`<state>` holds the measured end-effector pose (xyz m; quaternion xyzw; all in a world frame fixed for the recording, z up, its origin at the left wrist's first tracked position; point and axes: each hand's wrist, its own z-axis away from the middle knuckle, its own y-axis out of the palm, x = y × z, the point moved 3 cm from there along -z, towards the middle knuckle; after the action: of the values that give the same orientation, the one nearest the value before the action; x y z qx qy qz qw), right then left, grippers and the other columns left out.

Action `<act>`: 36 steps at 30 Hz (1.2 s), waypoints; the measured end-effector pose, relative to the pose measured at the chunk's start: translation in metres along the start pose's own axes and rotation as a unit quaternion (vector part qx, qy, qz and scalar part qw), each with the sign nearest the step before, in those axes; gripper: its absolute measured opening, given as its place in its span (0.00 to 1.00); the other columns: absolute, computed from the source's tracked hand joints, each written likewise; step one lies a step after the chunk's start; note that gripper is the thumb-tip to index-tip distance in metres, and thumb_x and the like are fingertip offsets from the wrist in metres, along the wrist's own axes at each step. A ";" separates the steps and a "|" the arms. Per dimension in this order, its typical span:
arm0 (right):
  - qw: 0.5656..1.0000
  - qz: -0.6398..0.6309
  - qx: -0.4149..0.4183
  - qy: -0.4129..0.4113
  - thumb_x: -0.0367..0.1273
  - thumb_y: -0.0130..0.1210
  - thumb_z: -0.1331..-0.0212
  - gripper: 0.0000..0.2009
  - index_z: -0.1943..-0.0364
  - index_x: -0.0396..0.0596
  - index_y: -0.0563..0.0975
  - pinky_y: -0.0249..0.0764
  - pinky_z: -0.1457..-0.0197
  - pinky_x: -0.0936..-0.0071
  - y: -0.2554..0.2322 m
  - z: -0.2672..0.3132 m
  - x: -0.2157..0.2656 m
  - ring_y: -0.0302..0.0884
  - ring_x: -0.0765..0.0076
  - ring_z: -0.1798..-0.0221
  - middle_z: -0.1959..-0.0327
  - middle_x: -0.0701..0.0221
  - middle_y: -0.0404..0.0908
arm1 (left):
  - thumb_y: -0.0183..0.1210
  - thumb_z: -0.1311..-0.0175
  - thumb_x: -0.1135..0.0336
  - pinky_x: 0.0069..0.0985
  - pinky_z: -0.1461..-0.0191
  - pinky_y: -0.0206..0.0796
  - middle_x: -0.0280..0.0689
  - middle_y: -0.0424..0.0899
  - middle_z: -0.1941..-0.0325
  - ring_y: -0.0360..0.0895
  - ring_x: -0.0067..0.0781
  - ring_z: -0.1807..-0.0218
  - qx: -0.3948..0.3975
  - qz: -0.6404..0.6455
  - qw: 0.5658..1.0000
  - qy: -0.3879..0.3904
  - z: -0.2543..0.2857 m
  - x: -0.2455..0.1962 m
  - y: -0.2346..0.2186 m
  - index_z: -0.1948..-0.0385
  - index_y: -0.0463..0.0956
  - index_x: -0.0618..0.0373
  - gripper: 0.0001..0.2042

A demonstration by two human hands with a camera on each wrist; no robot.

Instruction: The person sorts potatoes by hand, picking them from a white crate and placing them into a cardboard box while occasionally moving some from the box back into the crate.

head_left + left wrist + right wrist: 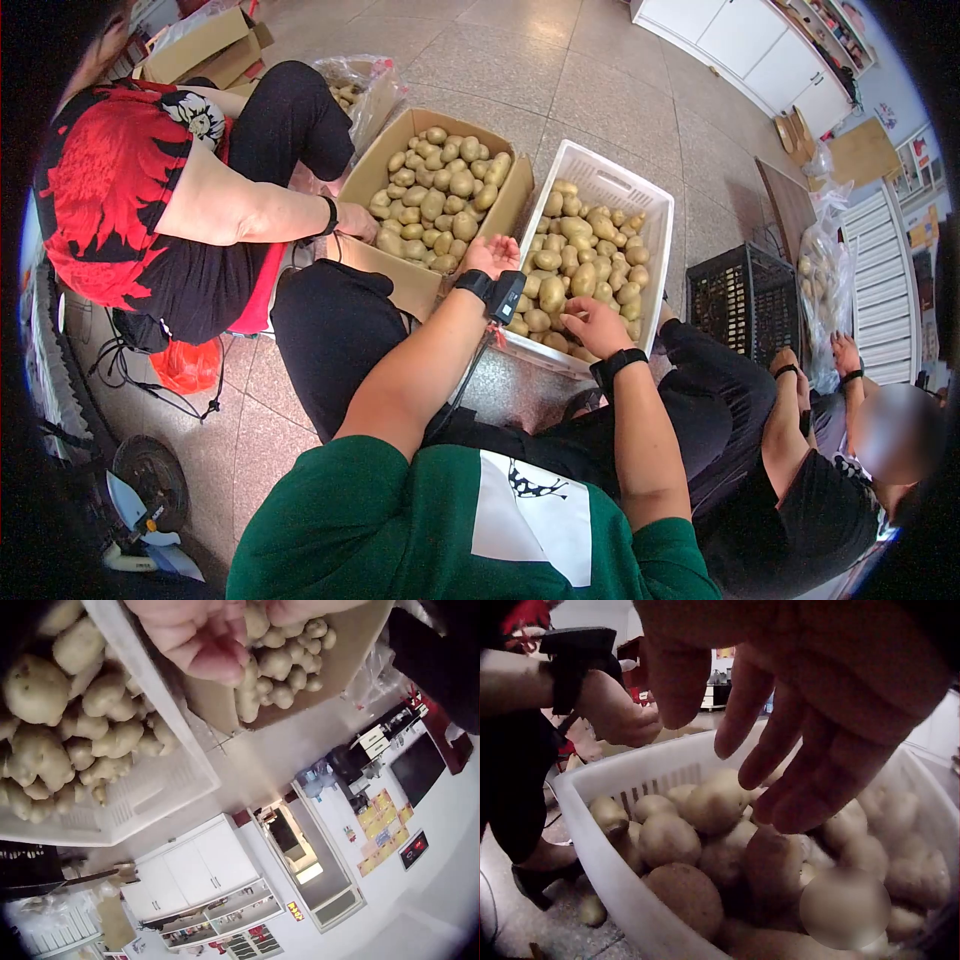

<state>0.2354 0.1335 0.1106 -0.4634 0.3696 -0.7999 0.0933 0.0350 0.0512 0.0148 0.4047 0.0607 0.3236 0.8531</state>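
My left hand (pixel 490 256) is raised palm up between the cardboard box (pixel 521 200) and the white crate (pixel 655 205), its fingers loosely bent. Nothing shows in that hand (pixel 199 637) in the left wrist view. Over the near part of the crate hangs my right hand (pixel 597 327), back up. Its fingers (pixel 780 735) are spread and slightly bent just above the potatoes (pixel 716 801), with no potato gripped; whether a fingertip touches one I cannot tell. Potatoes fill both the crate and the box (pixel 435 190).
At the left a person in red and black (pixel 120 190) reaches a hand (pixel 355 222) to the box's near edge. Right of the crate stands a black crate (pixel 740 300), with another person (pixel 820 470) beside it. Behind the box lies a plastic bag (pixel 375 85). One potato (pixel 592 910) lies on the floor.
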 end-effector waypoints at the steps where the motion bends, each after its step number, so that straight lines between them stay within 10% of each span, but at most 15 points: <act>1: 1.000 0.005 0.003 0.003 0.35 0.55 0.50 0.14 0.62 0.41 0.73 0.71 0.62 0.75 0.000 0.000 -0.002 0.76 0.68 0.67 0.70 0.64 0.78 | 0.35 0.37 0.52 0.30 0.70 0.67 0.42 0.71 0.80 0.70 0.36 0.75 -0.008 0.000 1.000 -0.001 0.000 0.004 0.000 0.83 0.65 0.63 0.23; 14: 0.998 0.025 -0.052 0.038 0.35 0.55 0.54 0.19 0.56 0.41 0.72 0.67 0.51 0.66 -0.014 0.001 -0.012 0.71 0.50 0.55 0.60 0.51 0.74 | 0.37 0.36 0.53 0.29 0.67 0.68 0.40 0.73 0.75 0.71 0.36 0.72 -0.025 -0.028 0.999 -0.016 -0.002 0.030 -0.005 0.74 0.67 0.62 0.20; 36: 0.968 0.170 0.002 0.185 0.35 0.59 0.59 0.21 0.57 0.43 0.74 0.70 0.55 0.70 -0.003 -0.006 -0.054 0.75 0.58 0.59 0.64 0.57 0.78 | 0.43 0.41 0.60 0.25 0.70 0.62 0.33 0.70 0.74 0.66 0.29 0.74 -0.007 -0.144 0.989 -0.028 -0.003 0.061 0.003 0.69 0.66 0.52 0.08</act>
<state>0.2615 0.1655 0.0748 -0.2379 0.4523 -0.8448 0.1584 0.0798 0.0913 0.0244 0.3942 0.0923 0.1867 0.8951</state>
